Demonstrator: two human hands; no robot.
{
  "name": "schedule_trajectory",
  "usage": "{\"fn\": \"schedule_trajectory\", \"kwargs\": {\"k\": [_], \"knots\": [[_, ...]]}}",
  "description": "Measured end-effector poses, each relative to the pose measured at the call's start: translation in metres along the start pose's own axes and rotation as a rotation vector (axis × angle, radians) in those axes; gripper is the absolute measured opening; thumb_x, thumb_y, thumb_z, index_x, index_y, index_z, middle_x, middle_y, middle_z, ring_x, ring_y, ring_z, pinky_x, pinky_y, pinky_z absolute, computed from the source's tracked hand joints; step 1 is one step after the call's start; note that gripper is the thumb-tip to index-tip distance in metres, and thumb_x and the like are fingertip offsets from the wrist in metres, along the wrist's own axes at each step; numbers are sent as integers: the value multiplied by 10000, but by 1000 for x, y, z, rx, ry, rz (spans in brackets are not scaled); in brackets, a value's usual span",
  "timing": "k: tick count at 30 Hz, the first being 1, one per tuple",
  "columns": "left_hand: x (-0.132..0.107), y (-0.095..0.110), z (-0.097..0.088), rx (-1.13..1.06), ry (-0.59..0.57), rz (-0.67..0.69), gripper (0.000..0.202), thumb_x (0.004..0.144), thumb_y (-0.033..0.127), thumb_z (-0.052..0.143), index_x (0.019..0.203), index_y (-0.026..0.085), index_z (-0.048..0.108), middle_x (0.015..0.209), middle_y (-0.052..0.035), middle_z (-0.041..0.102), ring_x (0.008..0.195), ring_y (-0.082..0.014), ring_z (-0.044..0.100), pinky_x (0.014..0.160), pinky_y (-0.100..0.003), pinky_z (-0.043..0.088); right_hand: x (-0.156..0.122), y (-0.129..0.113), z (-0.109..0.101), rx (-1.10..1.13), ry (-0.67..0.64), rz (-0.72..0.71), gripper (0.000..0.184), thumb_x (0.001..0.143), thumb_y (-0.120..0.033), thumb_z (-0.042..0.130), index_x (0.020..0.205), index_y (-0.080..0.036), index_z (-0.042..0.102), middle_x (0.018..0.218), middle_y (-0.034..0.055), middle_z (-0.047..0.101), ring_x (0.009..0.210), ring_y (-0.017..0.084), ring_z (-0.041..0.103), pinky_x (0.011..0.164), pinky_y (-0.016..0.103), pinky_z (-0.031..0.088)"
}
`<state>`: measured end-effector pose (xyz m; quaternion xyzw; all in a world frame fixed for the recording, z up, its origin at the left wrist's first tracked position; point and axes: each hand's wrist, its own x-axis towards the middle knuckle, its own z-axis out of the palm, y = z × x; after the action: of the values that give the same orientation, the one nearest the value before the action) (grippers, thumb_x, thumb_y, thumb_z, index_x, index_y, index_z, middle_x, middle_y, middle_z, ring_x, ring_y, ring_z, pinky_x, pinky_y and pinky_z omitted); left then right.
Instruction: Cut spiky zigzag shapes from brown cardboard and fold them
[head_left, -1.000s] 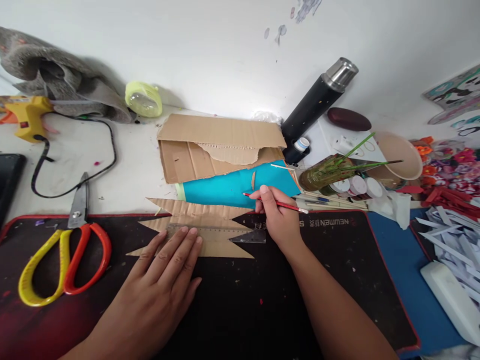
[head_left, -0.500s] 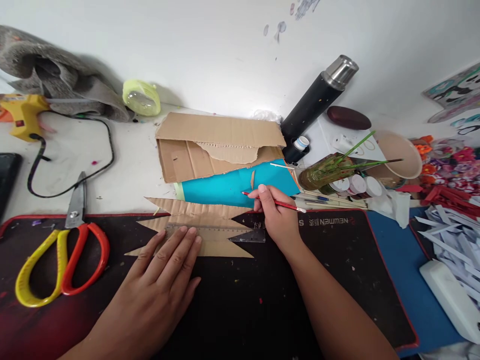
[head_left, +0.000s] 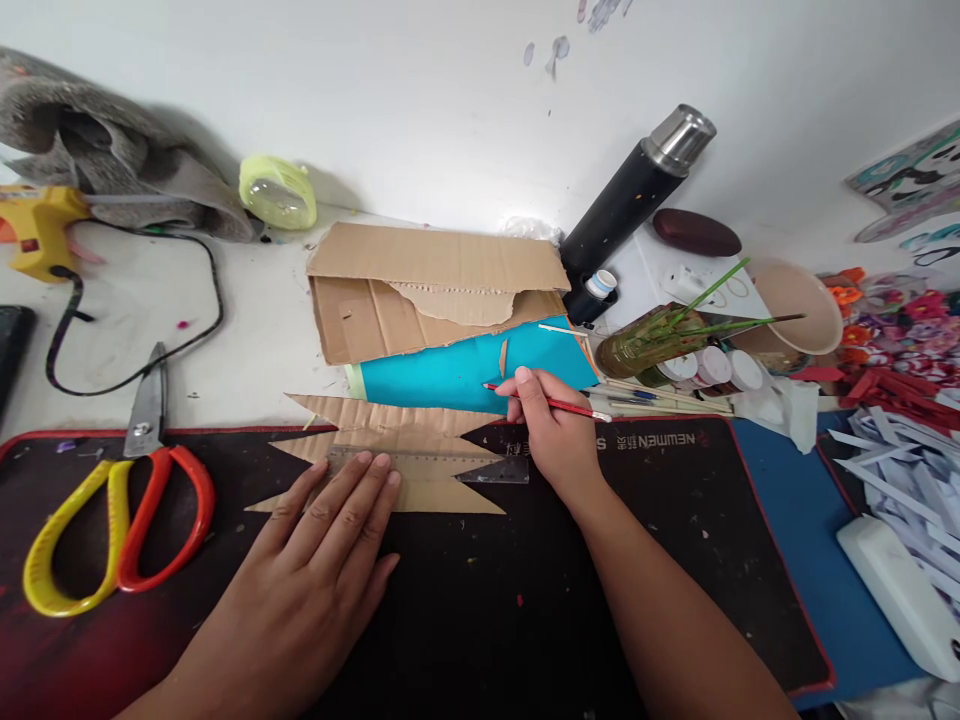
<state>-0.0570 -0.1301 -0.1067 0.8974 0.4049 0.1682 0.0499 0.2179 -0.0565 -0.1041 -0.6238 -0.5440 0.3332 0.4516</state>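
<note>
My left hand (head_left: 322, 560) lies flat, fingers stretched out, over a clear plastic ruler (head_left: 435, 466) and a zigzag-ended piece of cardboard (head_left: 397, 420). The ruler runs across the cardboard, its right end reaching past the notch onto the black mat (head_left: 480, 610). A red pencil (head_left: 566, 407) is held between the fingers and thumb of my right hand (head_left: 559, 430), which hovers or rests just right of the cardboard. The pencil tip points left, above the blue sheet (head_left: 435, 375); whether it touches is unclear. My left palm hides the ruler's left end.
Large scissors (head_left: 139, 500) lie left of my left hand, near a yellow glue gun (head_left: 45, 230) and its cord. Folded cardboard (head_left: 442, 255) sits behind the cut piece. A black flask (head_left: 630, 200), a jar (head_left: 645, 345) with green stems and white paper strips (head_left: 900, 490) are on the right.
</note>
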Motion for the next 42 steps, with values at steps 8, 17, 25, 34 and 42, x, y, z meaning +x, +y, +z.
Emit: {"fn": "schedule_trajectory", "kwargs": {"k": [8,17,25,34,42], "knots": [[0,0,0,0,9,9,533,1146,359,404,1487,17,629,1588,-225,609,1504,-381,545,1362,-547,228,0,0,-9,37,76,27,488,1081,-588,560,837,-217,764,644,1,633,611,170,603,646,315,510],[2,0,-1,0,-1,3,523,1147,353,404,1480,25,638,1592,-214,607,1504,-377,546,1363,-543,236,-1,2,-5,23,31,14,442,1092,-530,552,855,-229,772,638,-7,618,631,178,617,692,329,519],[0,0,-1,-6,1,5,528,1150,350,395,1473,14,641,1592,-212,606,1502,-387,548,1357,-550,244,-1,2,-5,-3,21,16,442,1095,-517,540,848,-226,765,636,-5,624,626,177,618,684,330,515],[2,1,-2,-3,-2,0,530,1152,353,386,1468,18,648,1584,-210,615,1490,-385,562,1354,-547,252,-1,2,-7,3,58,26,463,1090,-555,544,851,-224,761,637,-3,640,628,179,623,679,329,508],[2,0,-1,-2,-5,1,525,1147,356,399,1509,44,616,1591,-202,611,1498,-384,554,1352,-564,258,-1,6,-8,-60,36,16,453,1104,-534,527,866,-227,760,654,0,648,640,181,627,681,328,490]]}}
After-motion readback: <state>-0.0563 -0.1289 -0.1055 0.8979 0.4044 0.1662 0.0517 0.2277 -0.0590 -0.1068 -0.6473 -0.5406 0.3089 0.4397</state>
